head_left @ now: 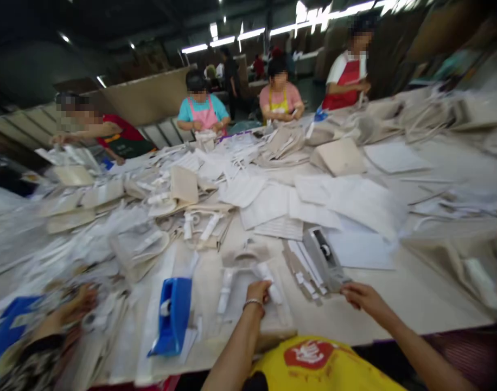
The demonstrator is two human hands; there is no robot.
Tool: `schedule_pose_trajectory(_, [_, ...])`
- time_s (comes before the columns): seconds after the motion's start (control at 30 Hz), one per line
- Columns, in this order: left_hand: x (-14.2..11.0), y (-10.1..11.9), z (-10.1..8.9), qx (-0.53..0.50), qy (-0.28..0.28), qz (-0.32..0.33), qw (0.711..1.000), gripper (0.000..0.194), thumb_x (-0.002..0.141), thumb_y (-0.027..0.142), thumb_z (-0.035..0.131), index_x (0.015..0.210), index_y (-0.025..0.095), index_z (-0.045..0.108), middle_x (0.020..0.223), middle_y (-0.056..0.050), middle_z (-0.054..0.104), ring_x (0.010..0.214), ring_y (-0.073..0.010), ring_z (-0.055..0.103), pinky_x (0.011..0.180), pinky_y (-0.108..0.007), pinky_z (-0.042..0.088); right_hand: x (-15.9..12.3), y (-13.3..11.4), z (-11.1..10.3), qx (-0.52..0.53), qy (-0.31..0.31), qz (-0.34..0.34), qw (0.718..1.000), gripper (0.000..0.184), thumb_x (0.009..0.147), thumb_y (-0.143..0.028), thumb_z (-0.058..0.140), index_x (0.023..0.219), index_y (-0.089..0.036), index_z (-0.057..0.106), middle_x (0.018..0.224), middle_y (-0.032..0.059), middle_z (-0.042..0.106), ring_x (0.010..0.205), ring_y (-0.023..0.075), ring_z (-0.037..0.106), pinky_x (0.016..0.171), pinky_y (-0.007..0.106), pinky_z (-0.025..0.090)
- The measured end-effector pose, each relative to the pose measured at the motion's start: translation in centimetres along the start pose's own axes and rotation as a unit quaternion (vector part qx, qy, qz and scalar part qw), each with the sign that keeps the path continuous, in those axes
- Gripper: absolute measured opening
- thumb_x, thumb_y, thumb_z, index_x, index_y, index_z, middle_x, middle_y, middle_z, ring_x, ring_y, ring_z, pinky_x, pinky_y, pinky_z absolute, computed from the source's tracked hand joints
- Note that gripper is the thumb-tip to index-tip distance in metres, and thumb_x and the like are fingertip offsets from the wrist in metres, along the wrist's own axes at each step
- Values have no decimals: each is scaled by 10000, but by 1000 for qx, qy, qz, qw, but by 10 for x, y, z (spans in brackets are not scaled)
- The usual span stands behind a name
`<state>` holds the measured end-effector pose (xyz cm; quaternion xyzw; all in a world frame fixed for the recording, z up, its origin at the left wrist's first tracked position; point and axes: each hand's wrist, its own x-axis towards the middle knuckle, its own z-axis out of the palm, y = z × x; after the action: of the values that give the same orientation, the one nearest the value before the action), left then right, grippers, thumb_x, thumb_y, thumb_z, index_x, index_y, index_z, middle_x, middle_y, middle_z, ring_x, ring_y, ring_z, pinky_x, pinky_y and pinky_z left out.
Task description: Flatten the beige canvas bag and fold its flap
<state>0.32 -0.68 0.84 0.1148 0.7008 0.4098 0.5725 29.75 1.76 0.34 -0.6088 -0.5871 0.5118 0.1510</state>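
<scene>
Hands sit close together at the near edge of the table (415, 304), each on its own thing. The left hand (259, 293), a bracelet at the wrist, rests with its fingers curled down on a flat beige bag (248, 304) that lies straight ahead of the person, just inside the near edge; whether the fingers pinch one of the white strips (225, 290) on the bag or only press the cloth, the blur hides. The right hand (360, 296) reaches leftward with its fingers together, fingertips touching the near end of a grey tape dispenser (324, 258). That dispenser's long axis runs away from the person and slightly to the left, so its near end points at the right hand and its far end toward the middle of the table; it lies just right of the bag, between the two hands, nearer the right one. A blue tape dispenser (173, 315) lies well left of the left hand, near the near edge, long axis also running away. Further left, another person's hand (75, 307) rests among loose paper. White sheets (354, 206) and folded bags cover the middle, and several people work along the far edge
</scene>
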Motion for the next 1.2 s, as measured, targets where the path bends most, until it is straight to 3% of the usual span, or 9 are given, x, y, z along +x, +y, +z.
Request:
schedule_pose_trajectory(0.07, [14,-14,-6,-16,5,-2,1000,255,482,302,610,435,158,404,339,66,310,322,-50,296,331,-190,226,16,-40,13,84,-108,-42,990,243,686,-397,441,670,-179,549,517,29,480,464,118,434,456,270,344])
schedule_pose_trajectory(0.17, [23,-24,-8,-18,-8,13,1000,236,492,282,591,426,155,402,320,69,301,309,-52,293,329,-200,217,36,-94,40,114,-210,-88,967,242,661,-385,501,688,-150,553,469,-25,428,434,75,377,435,221,300])
schedule_pose_trajectory(0.3, [22,-24,-6,5,-15,20,1000,246,500,283,594,413,157,401,302,68,301,298,-54,293,327,-207,213,58,-131,76,62,-288,-130,947,272,646,-393,513,683,-127,561,426,-57,389,399,50,337,413,197,258])
schedule_pose_trajectory(0.43, [24,-24,-7,39,-4,16,999,254,505,301,613,430,154,421,300,63,319,296,-56,300,327,-208,187,77,-135,97,18,-332,-126,935,277,626,-394,528,647,-119,562,404,-68,365,381,40,302,398,192,220])
schedule_pose_trajectory(0.57, [25,-25,-7,70,4,25,997,261,517,298,618,424,158,418,297,62,327,302,-60,307,337,-209,193,88,-130,108,4,-333,-151,931,251,608,-368,545,587,-118,563,457,-50,430,440,45,336,447,190,262])
schedule_pose_trajectory(0.8, [23,-26,-7,94,-4,45,995,242,549,267,613,428,138,448,307,47,371,311,-61,337,344,-204,203,99,-112,122,-61,-284,-149,945,245,607,-359,537,550,-123,561,486,-35,470,477,62,368,468,197,285])
schedule_pose_trajectory(1.07, [14,-23,-8,89,3,78,993,250,551,212,636,408,124,450,318,65,337,298,-25,307,330,-164,178,101,-115,127,-199,-245,-131,940,214,618,-313,535,507,-131,563,445,-20,474,448,67,378,452,214,260])
schedule_pose_trajectory(1.2, [4,-20,-12,52,3,38,998,240,558,153,651,413,110,464,338,59,355,339,-26,326,335,-152,214,94,-121,129,-215,-231,-123,941,211,650,-257,549,491,-119,537,430,-20,434,442,60,353,452,223,262])
